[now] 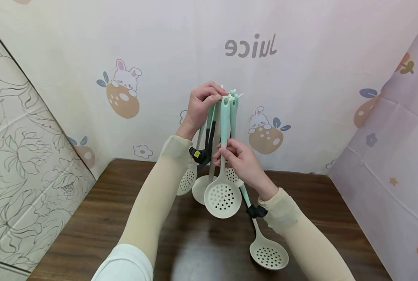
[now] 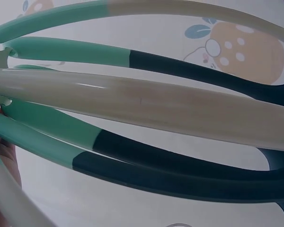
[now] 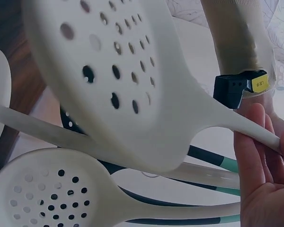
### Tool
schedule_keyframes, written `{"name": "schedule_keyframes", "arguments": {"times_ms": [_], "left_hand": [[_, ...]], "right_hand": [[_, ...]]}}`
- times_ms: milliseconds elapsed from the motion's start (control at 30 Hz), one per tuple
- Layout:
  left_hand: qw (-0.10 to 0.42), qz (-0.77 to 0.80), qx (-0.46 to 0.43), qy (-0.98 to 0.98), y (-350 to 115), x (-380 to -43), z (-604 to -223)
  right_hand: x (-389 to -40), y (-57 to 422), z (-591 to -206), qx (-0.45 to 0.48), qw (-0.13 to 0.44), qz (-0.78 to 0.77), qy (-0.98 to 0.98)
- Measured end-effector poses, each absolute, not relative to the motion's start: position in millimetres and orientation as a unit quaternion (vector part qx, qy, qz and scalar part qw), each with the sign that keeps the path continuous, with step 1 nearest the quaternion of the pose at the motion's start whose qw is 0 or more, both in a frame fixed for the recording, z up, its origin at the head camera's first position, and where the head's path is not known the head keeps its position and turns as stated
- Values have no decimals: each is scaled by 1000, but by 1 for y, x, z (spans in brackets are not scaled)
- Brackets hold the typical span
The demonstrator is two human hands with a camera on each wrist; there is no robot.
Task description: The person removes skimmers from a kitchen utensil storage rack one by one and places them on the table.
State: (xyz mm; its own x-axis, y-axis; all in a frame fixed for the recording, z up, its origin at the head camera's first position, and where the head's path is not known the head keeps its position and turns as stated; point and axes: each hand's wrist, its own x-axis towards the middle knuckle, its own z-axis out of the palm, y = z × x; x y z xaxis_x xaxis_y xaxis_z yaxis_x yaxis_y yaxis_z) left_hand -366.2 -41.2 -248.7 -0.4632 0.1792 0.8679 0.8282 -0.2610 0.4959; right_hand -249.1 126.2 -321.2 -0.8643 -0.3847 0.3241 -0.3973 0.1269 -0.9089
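The perforated skimmer [image 1: 223, 200] stands upright at the near side of the round-based utensil stand [image 1: 199, 190], bowl down above the bench [image 1: 103, 207] and holed handle end up among the hooks; whether a hook passes through the hole, I cannot tell. The right hand's [image 1: 244, 160] grip pinches its slim neck between thumb and fingers, just above the bowl, probably because this leaves the mint end uncovered and keeps the bowl from swinging. The left hand's [image 1: 201, 105] grip closes, fingers curled, at the stand's top, most likely to steady it; exactly what lies under the fingertips is hidden. Dark-necked utensils [image 2: 180, 66] and a left-hand skimmer [image 1: 187, 181] hang around the pole, handles up and heads down, presumably so that each can be lifted off separately. A loose skimmer [image 1: 269, 253] lies near right on the bench, bowl toward the person and handle pointing at the stand, perhaps placed there to be within easy reach.
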Motion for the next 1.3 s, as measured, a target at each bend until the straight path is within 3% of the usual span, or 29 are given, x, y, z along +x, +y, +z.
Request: {"name": "schedule_keyframes", "arguments": {"times_ms": [1300], "left_hand": [[247, -677, -448, -529, -37, -364, -250]], "right_hand": [[-237, 158, -330, 253, 11, 618, -745]]}}
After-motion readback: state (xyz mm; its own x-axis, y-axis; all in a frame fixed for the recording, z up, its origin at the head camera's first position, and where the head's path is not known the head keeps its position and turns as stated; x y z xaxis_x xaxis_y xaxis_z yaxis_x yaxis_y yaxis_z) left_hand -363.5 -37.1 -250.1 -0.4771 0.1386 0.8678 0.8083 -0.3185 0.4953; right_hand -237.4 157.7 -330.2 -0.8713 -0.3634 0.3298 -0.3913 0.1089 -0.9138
